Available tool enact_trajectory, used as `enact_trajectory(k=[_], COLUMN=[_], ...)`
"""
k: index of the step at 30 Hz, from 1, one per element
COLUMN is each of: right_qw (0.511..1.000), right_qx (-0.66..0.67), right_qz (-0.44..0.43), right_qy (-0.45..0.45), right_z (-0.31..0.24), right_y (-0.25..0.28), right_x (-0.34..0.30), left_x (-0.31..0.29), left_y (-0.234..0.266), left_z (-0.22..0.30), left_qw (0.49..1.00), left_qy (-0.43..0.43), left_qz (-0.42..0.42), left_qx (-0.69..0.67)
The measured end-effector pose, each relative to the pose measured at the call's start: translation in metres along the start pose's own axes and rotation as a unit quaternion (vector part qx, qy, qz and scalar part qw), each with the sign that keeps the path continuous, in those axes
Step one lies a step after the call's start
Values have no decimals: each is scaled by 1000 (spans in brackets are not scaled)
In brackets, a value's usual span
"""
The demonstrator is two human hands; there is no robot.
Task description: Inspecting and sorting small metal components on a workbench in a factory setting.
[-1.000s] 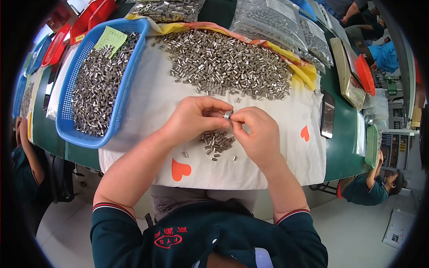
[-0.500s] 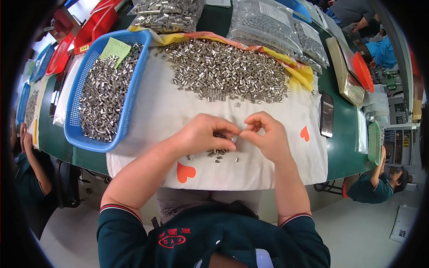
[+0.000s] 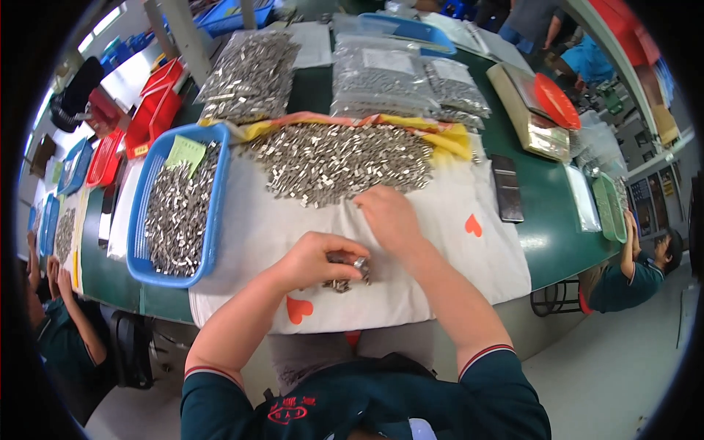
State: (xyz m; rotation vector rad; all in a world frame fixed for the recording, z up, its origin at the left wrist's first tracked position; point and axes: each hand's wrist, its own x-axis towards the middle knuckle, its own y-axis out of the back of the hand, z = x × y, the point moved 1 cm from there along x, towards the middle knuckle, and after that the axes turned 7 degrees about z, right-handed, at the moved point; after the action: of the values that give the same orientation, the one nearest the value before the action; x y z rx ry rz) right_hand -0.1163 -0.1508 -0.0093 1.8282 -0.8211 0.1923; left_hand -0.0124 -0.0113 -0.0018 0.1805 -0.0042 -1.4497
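The left hand [image 3: 315, 258] pinches a shiny piece [image 3: 360, 264] before the metal pile [image 3: 345, 160], the right hand [image 3: 390, 218] curled at the pile's edge, contents unclear.

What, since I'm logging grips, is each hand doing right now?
Left hand: closed on a shiny metal piece.
Right hand: at the near edge of the metal pile; whether it holds anything cannot be told.

To the right of the large pile of metal pieces [image 3: 345, 163], a passage is left over the white cloth [image 3: 493, 268], bounded by a dark phone [image 3: 507, 189]. The way is blocked left of the pile by the blue basket [image 3: 215, 213], beyond it by plastic bags [image 3: 378, 79], and on its near side by the right hand [image 3: 389, 218] and left hand [image 3: 312, 260].
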Motion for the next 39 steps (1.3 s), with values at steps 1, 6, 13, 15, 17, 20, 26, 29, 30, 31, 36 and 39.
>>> enact_trajectory(k=[1, 6, 13, 15, 17, 20, 26, 29, 30, 31, 36, 39], right_qw=[1000, 995, 994, 993, 967, 896, 906, 908, 920, 905, 927, 957], right_qx=[-5, -56, -42, 55, 189, 359, 385, 391, 377, 403, 347, 282], right_qz=[7, -41, -97, -76, -67, -58, -35, -61, -48, -55, -48, -12], right_qy=[3, 66, 11, -72, -159, -254, -175, -139, -93, -128, -137, -68], right_z=[1, 5, -1, -8, -14, -11, -3, -14, -18, -23, -12, -19], right_y=[-9, -5, 4, 12, 20, 15, 16, 5, 0, 0, 14, 7], right_x=[2, 1, 2, 1, 5, 2, -10, -3, 0, 3, -7, -9], left_x=[-6, 4, 8, 11, 13, 18, 31, 22, 15, 11, 25, 19], left_y=[5, 14, 6, 10, 18, 24, 17, 29, 34, 36, 26, 29], left_z=[-6, 1, -8, -8, -5, -4, -17, -25, -24, -26, -31, -29], left_qw=[998, 988, 991, 986, 972, 936, 966, 973, 974, 962, 965, 966], left_qy=[25, 68, 86, 78, 48, 76, 56, 71, 70, 73, 42, 43], left_qz=[21, 78, 45, 61, 109, 178, 119, 137, 142, 165, 115, 138], left_qx=[-46, -115, -97, -135, -203, -295, -222, -170, -160, -203, -231, -212])
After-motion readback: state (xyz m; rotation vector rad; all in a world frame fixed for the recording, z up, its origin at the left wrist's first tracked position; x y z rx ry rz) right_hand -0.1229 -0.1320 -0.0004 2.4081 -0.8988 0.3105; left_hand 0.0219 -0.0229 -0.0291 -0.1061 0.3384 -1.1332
